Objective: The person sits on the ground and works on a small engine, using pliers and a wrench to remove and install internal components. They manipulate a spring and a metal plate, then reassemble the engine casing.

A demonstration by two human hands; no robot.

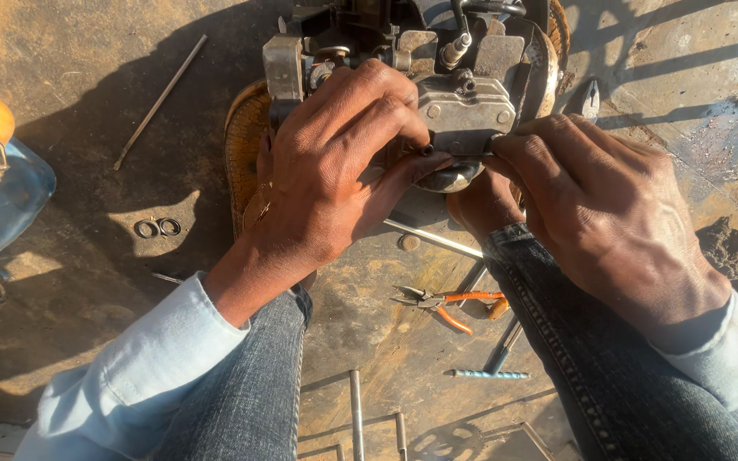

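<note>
Likely a repair workshop — oily ground, orange-handled pliers [448, 303], metal rods [161, 101], washers [157, 228]

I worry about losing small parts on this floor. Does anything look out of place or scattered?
Yes. Two small rings lie loose on the dirty floor, left of the left hand. Orange-handled pliers and thin rods are strewn about too.

One head-worn camera looks steeply down, close over both hands and knees, probably toward the ground [87, 102].
</note>
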